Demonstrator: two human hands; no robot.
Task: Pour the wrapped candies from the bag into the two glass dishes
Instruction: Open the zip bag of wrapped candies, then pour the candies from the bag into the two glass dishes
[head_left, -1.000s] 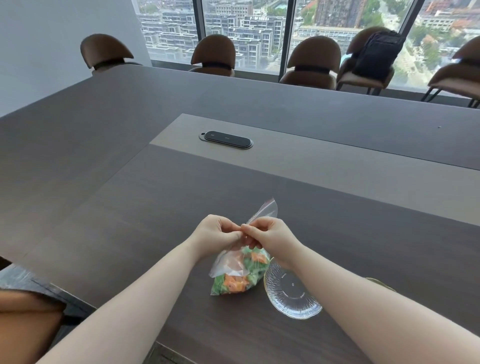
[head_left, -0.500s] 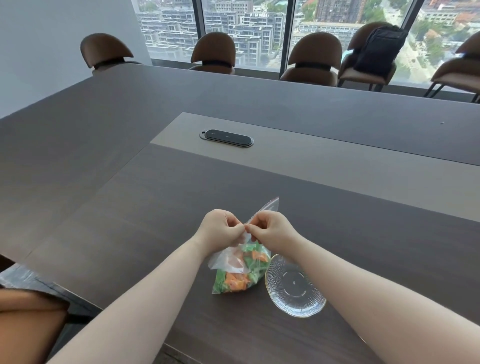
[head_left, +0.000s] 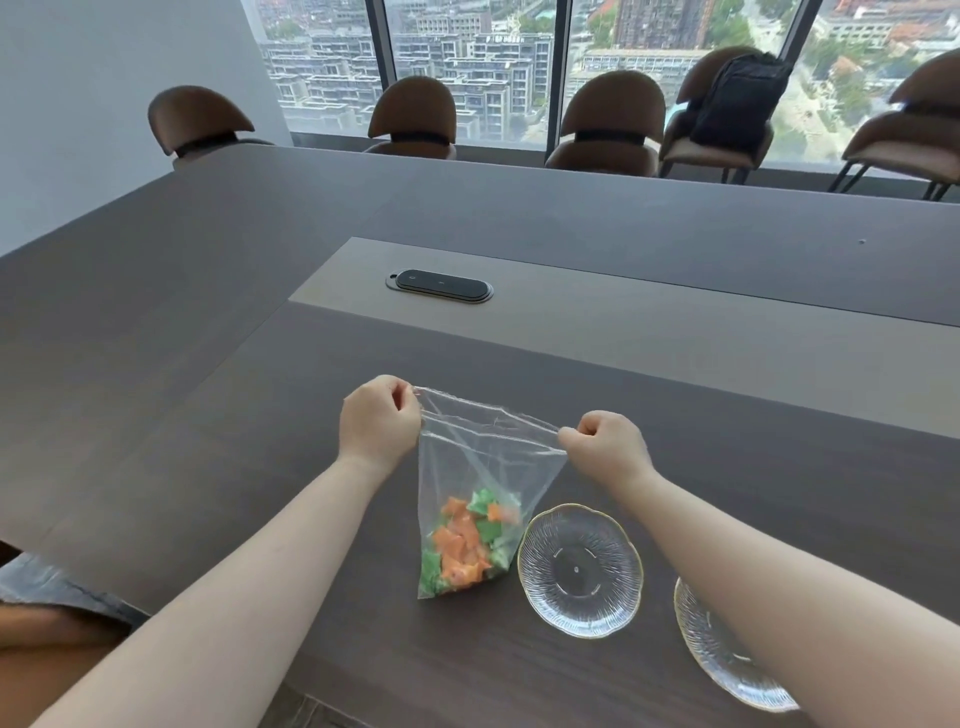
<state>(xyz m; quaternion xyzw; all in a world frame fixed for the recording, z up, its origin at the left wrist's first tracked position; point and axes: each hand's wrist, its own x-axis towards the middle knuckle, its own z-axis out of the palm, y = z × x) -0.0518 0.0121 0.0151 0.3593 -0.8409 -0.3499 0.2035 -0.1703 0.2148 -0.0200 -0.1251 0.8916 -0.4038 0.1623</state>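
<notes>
A clear plastic bag (head_left: 480, 462) hangs upright over the table, its bottom resting near the front edge. Orange and green wrapped candies (head_left: 470, 540) fill its lower part. My left hand (head_left: 379, 421) pinches the bag's top left corner and my right hand (head_left: 608, 447) pinches the top right corner, stretching the mouth wide between them. An empty ribbed glass dish (head_left: 580, 569) with a gold rim sits just right of the bag. A second glass dish (head_left: 722, 654) lies further right, partly hidden under my right forearm.
The long dark table (head_left: 208, 364) has a black oval socket cover (head_left: 439, 286) in its lighter middle strip. Brown chairs (head_left: 413, 117) line the far side by the windows; a black backpack (head_left: 737, 101) sits on one.
My hands were pinched together at the bag's top; they have moved apart, pulling the bag's mouth wide and lifting it upright. The second dish has come into view.
</notes>
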